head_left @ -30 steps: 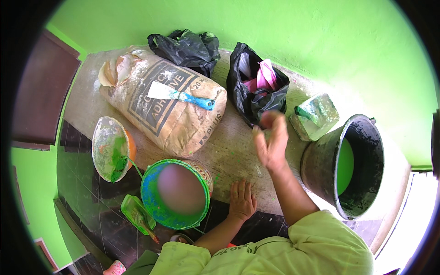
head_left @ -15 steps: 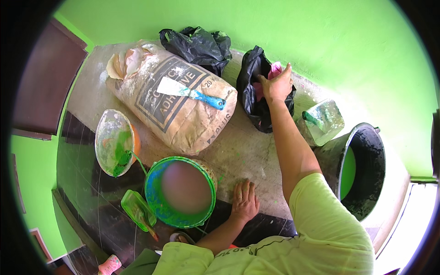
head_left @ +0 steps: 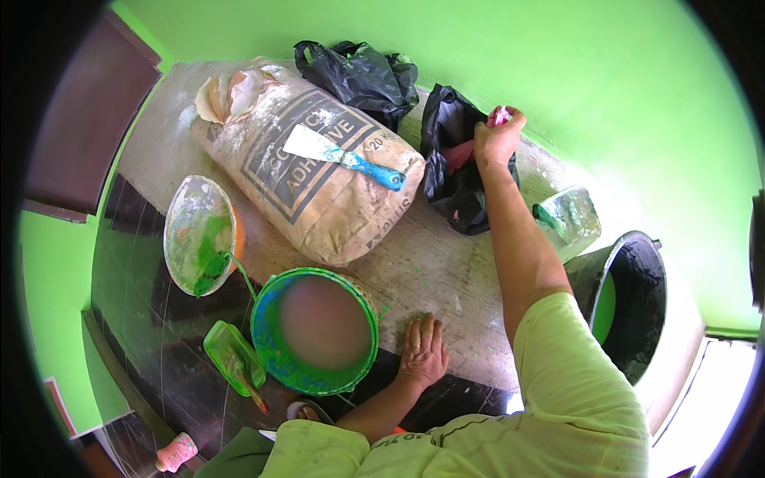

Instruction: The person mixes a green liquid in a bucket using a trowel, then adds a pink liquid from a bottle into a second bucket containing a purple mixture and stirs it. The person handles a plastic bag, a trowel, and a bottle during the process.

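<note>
My right hand (head_left: 499, 145) grips a crumpled pink cloth-like piece (head_left: 500, 116) at the mouth of an open black plastic bag (head_left: 438, 179), near the back edge of the grey concrete slab (head_left: 434, 275). My left hand (head_left: 425, 360) lies palm down, fingers outstretched, on the slab's front edge, near a round, green-rimmed plastic bucket (head_left: 269, 334).

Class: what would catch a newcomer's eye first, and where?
The big paper sack lies left of centre, a blue-handled scraper on top. Nearer the person stands a green-rimmed bucket of cloudy liquid. Right of centre, the right hand grips pink material at an open black bag.
</note>
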`<state>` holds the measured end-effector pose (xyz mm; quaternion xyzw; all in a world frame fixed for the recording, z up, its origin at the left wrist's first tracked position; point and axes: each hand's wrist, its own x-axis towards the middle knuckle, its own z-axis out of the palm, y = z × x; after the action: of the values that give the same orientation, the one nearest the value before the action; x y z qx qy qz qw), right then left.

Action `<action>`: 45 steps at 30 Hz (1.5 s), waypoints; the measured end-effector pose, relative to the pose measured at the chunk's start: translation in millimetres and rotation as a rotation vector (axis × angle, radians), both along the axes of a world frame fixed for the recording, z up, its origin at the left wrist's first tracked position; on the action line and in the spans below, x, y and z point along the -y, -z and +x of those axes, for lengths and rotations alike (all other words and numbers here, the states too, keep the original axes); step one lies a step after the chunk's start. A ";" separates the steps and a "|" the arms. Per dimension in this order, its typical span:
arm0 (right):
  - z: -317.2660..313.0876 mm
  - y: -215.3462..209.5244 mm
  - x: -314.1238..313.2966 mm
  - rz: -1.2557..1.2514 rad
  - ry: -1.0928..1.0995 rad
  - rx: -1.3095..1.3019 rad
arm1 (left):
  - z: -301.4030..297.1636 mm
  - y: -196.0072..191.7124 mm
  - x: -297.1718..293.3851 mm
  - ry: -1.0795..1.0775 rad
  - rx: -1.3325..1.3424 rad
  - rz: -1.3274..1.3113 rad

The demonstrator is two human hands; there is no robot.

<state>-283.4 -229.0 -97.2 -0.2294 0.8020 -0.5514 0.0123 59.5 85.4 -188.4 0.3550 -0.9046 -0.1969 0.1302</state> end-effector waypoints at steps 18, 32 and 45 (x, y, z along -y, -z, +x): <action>-44.9 -1.8 41.3 0.260 -0.115 -0.127 | 1.6 -5.3 6.3 -0.010 -0.015 0.009; -40.1 -7.4 53.5 0.324 -0.096 -0.310 | 0.7 -1.3 5.4 -0.006 -0.017 -0.006; 18.7 -41.7 -16.3 0.060 -0.049 -0.346 | 0.2 -3.4 3.2 0.002 -0.010 0.011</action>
<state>-264.6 -212.8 -55.5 -0.3399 0.8025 -0.4789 -0.1058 59.6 82.3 -185.1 0.3537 -0.9032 -0.2039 0.1327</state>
